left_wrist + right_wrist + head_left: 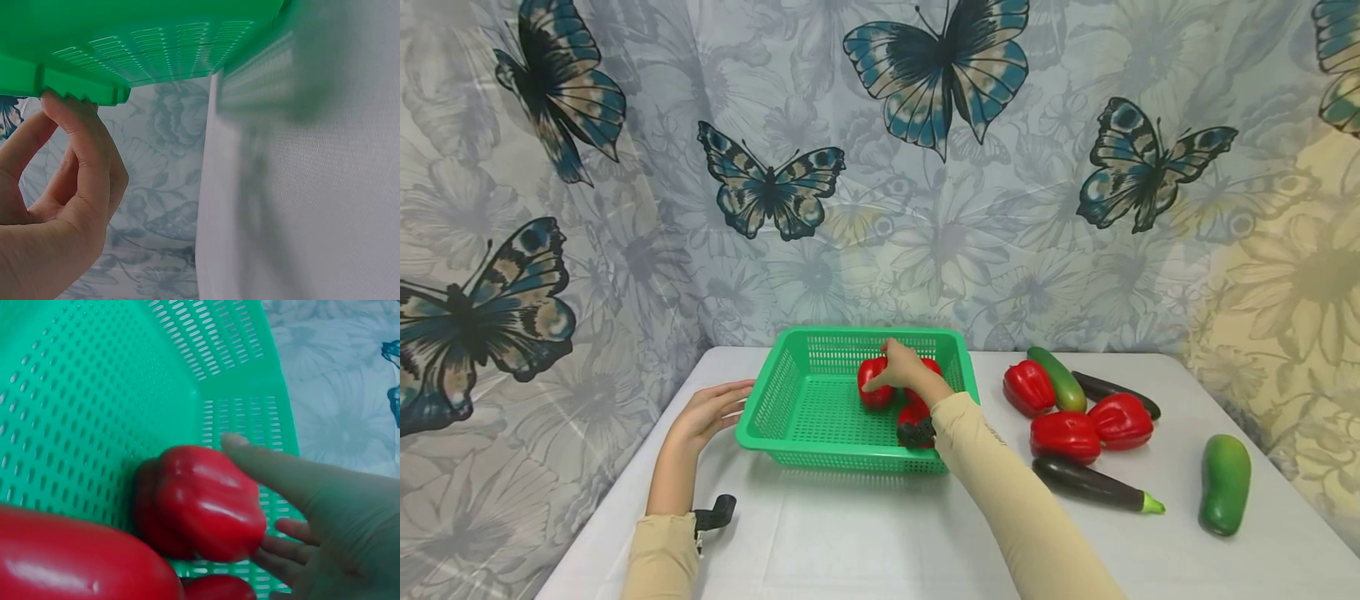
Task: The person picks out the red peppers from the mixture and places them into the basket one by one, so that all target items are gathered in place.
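Note:
Inside the green plastic basket [820,408] lie red bell peppers, three showing in the head view. My right hand [904,367] reaches in over the rim around one bell pepper [874,396]. In the right wrist view that bell pepper [209,506] rests against the basket's bottom, the straight thumb of the right hand [337,512] at its upper edge and the fingers beside its lower edge. Another bell pepper [75,562] fills the lower left corner there. My left hand [707,412] touches the basket's left rim, its fingertips on the lip [81,90].
Right of the basket lie three more bell peppers [1066,437], a cucumber [1060,379], a dark eggplant [1120,392] and a dark zucchini-shaped vegetable [1093,483] with a green tip. Farther right is a thick green vegetable [1225,485]. A butterfly-print cloth [925,250] hangs behind the white table [835,533].

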`<state>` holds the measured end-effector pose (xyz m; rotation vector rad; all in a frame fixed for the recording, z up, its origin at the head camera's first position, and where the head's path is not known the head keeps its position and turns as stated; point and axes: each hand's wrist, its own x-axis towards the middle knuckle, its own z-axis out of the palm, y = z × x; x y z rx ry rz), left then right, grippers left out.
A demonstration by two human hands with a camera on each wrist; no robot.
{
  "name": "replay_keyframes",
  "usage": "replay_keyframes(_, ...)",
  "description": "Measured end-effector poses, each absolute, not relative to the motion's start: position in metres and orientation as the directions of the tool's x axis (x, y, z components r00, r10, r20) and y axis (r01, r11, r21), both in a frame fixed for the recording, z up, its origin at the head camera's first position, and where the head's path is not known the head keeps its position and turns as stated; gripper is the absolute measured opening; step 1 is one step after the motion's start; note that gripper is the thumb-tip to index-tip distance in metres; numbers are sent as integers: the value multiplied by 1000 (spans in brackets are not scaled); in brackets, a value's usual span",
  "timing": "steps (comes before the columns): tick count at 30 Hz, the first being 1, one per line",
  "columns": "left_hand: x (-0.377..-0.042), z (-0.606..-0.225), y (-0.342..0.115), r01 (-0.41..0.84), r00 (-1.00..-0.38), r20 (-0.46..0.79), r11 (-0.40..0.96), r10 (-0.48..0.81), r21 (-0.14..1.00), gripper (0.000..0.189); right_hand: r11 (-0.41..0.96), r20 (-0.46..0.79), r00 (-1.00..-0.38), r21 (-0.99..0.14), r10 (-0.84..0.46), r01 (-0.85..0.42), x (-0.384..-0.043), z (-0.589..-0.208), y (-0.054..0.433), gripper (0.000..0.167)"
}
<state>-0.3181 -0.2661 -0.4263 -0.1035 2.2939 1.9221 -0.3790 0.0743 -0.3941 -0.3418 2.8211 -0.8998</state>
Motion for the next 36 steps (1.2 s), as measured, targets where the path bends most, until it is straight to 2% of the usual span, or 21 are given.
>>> replay_keyframes(8, -319, -426, -266, -149, -986, -159, 178, 40, 973, 59, 720, -76, -954, -674, -289, -164, -370, -381, 77, 90)
replay_keyframes(21, -319, -427, -266, -152, -986, -161, 168, 44, 974, 59, 663, -13, -938, -711, -346, -235, -365, -367, 93, 90)
replay_keyframes(36, -318, -426, -265, -147, -987, -155, 170, 37, 974, 60, 614, 37, -945, -751, -325, -241, -350, -356, 126, 92)
